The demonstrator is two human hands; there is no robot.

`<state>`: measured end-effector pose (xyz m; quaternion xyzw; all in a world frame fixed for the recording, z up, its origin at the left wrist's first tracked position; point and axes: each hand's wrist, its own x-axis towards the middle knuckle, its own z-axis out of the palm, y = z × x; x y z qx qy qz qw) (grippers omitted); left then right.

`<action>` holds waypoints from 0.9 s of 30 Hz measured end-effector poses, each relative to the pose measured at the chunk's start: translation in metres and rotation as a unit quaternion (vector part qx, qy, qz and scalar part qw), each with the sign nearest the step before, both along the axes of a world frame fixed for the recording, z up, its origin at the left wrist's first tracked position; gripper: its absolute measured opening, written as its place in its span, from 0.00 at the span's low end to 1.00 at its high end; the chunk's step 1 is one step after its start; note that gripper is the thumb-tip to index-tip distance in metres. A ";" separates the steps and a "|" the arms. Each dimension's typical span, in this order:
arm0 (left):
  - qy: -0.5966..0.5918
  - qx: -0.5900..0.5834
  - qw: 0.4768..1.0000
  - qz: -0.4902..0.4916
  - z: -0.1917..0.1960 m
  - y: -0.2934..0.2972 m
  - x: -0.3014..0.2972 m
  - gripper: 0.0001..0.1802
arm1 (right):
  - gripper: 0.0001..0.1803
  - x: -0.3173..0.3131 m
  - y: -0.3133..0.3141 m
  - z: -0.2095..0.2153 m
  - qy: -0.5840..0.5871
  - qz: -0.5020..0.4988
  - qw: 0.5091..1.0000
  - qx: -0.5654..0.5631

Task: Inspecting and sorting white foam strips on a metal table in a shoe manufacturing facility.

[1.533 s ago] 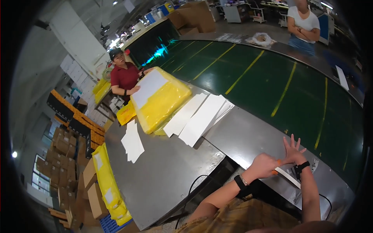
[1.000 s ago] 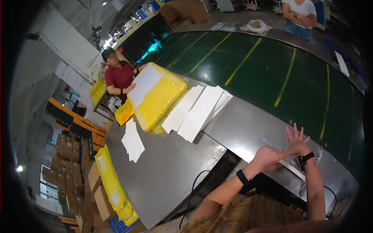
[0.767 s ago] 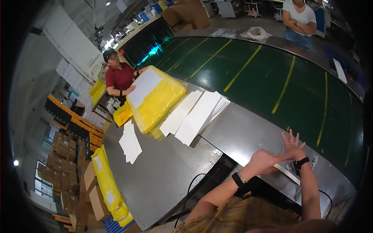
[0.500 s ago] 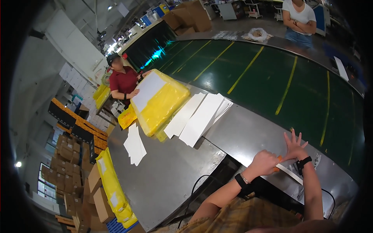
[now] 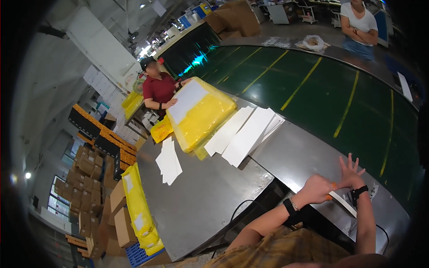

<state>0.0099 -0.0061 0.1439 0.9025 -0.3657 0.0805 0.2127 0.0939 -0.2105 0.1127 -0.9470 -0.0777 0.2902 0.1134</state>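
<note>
My left hand [image 5: 315, 189] is closed in a fist above the near edge of the metal table [image 5: 295, 156]. Small orange bits [image 5: 330, 195] show at its fingertips; whether they are a held thing or finger covers I cannot make out. Just right of it, my right hand [image 5: 351, 174] has its fingers spread, its thumb side against the left fist. A narrow white strip [image 5: 345, 203] runs from beneath the hands toward my right wrist. White flat sheets [image 5: 251, 136] lie fanned in a stack to the left, away from both hands.
A large yellow plastic-wrapped package [image 5: 203, 118] lies past the sheets, with a co-worker in a red shirt [image 5: 160, 89] touching it. More white sheets [image 5: 169, 161] lie nearer. The green conveyor belt [image 5: 308, 94] runs along the far side. A long yellow package [image 5: 139, 214] stands lower left.
The whole view has shifted, so the scene sits further right in the picture. My hands keep nearly the same pose, fist beside spread fingers. The co-worker's hands stay on the yellow package.
</note>
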 end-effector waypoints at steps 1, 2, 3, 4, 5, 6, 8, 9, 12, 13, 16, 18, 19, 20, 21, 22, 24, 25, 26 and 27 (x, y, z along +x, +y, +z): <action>0.000 -0.002 1.000 0.005 -0.001 -0.001 -0.001 0.18 | 0.89 -0.001 -0.001 0.001 0.001 -0.002 1.000 0.000; -0.001 -0.004 1.000 0.010 -0.002 -0.001 -0.003 0.18 | 0.89 -0.002 0.000 0.002 0.003 -0.003 1.000 -0.001; -0.002 -0.003 1.000 0.009 -0.002 -0.003 -0.003 0.18 | 0.89 -0.003 -0.002 0.002 0.001 -0.004 1.000 0.001; -0.004 -0.011 1.000 0.007 -0.002 -0.005 -0.003 0.18 | 0.89 -0.004 -0.004 0.003 -0.002 -0.006 1.000 0.003; -0.005 -0.020 1.000 0.005 -0.003 -0.007 -0.004 0.18 | 0.89 -0.006 -0.006 0.003 -0.005 -0.008 1.000 0.004; -0.007 -0.019 1.000 0.009 -0.004 -0.006 -0.004 0.18 | 0.89 -0.005 -0.006 0.002 -0.007 -0.004 1.000 0.006; -0.010 -0.015 1.000 0.009 -0.007 -0.007 -0.004 0.17 | 0.89 -0.003 -0.006 -0.001 0.005 -0.008 1.000 0.001; -0.010 -0.016 1.000 0.009 -0.008 -0.008 -0.003 0.17 | 0.89 -0.003 -0.008 -0.003 0.005 -0.007 1.000 0.001; -0.014 -0.014 1.000 0.008 -0.010 -0.010 -0.004 0.16 | 0.89 -0.003 -0.011 -0.006 -0.002 -0.005 1.000 -0.006; -0.012 -0.010 1.000 0.008 -0.009 -0.010 -0.003 0.16 | 0.88 -0.003 -0.011 -0.005 -0.004 -0.005 1.000 -0.009; 0.004 -0.009 1.000 0.014 -0.015 -0.005 -0.001 0.16 | 0.86 -0.003 -0.001 0.003 -0.005 -0.001 1.000 -0.021; 0.019 -0.019 0.999 0.022 -0.021 0.004 0.005 0.16 | 0.84 0.000 0.011 0.005 -0.003 0.005 0.999 -0.036; 0.011 -0.022 1.000 0.006 -0.018 0.004 0.003 0.17 | 0.82 -0.001 0.009 0.003 -0.011 0.008 1.000 -0.025; 0.002 -0.024 1.000 -0.011 -0.014 0.002 0.002 0.17 | 0.81 0.000 0.005 -0.001 -0.019 0.011 1.000 -0.013; 0.046 -0.024 0.999 0.000 -0.003 -0.002 0.000 0.17 | 0.78 -0.002 -0.003 -0.007 -0.054 0.021 0.998 -0.029; 0.040 -0.028 0.999 0.000 -0.005 0.000 0.002 0.17 | 0.78 0.003 -0.008 -0.008 -0.060 0.022 0.997 -0.033; 0.017 0.000 1.000 0.016 -0.013 -0.001 0.002 0.16 | 0.73 0.012 -0.016 -0.010 -0.002 0.020 1.000 -0.008; 0.023 0.013 0.999 0.019 -0.015 0.001 0.002 0.15 | 0.64 0.009 -0.013 0.009 0.004 0.009 1.000 0.014; 0.015 0.019 1.000 0.017 -0.016 0.003 0.005 0.15 | 0.64 0.019 -0.025 0.013 -0.003 0.007 1.000 0.019; 0.020 -0.001 1.000 0.010 -0.016 -0.003 0.006 0.15 | 0.58 0.026 -0.056 0.015 0.005 0.012 0.994 0.109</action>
